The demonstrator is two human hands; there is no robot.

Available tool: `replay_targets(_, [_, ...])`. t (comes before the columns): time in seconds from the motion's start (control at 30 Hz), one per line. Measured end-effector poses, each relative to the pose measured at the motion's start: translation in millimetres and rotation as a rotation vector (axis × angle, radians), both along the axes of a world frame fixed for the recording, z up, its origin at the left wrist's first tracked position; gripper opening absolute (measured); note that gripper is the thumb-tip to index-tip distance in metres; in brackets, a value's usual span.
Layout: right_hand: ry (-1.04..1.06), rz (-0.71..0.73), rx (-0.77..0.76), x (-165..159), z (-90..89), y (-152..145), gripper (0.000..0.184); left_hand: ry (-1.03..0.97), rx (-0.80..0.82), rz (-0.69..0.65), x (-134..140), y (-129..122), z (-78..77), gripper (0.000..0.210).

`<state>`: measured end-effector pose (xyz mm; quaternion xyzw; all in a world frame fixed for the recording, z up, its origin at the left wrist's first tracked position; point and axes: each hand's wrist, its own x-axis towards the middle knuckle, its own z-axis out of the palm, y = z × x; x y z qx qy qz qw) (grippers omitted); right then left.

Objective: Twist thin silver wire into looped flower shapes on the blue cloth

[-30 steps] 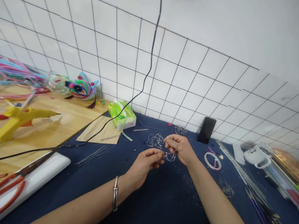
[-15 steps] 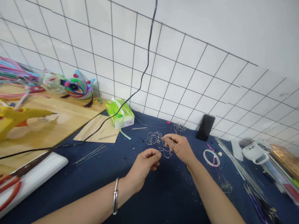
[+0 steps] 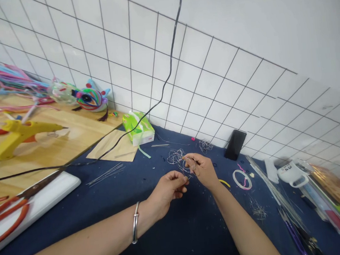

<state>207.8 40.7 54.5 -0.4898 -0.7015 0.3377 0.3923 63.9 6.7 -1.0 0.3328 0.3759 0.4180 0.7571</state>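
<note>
Thin wire bent into several loops (image 3: 176,156) hangs between my hands above the dark blue cloth. My right hand (image 3: 202,169) is closed on the loops from the right, thumb and fingers pinching the wire. My left hand (image 3: 171,187), with a silver bangle at the wrist, pinches the lower edge of the same looped wire. The strands at the fingertips are too fine to follow exactly. A tangle of wire (image 3: 205,145) lies on the cloth behind my right hand, and straight wire pieces (image 3: 106,175) lie to the left.
Orange-handled scissors (image 3: 14,216) rest on a white block at the left, near a yellow glue gun (image 3: 22,134). A black cord (image 3: 166,84) crosses the view. A green tissue pack (image 3: 138,128) and a phone (image 3: 235,144) stand at the back. Purple-handled pliers (image 3: 294,231) lie front right.
My left hand has moved slightly right and its fingertips now meet the wire loops. My right hand keeps its hold. A yellow strip beside my right wrist shows more.
</note>
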Motion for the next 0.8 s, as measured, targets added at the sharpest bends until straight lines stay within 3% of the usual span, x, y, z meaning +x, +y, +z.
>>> replay_targets(0.17, [-0.133, 0.044, 0.110, 1.5, -3.5, 1.3, 0.023, 0.022, -0.004, 0.080, -3.0, 2.2, 3.7, 0.020])
replay_targets(0.4, [-0.008, 0.020, 0.005, 1.8, -4.5, 1.8, 0.026, -0.045, -0.072, 0.047, 0.0, -1.0, -2.5, 0.023])
replay_targets(0.6, [-0.055, 0.014, 0.085, 4.0, -5.8, 2.9, 0.025, -0.057, -0.074, 0.004, -0.5, -0.2, -4.8, 0.027])
replay_targets(0.8, [-0.196, 0.076, 0.214, 7.2, -6.8, 4.6, 0.025, -0.007, -0.075, 0.038, -6.7, 2.7, 2.8, 0.025])
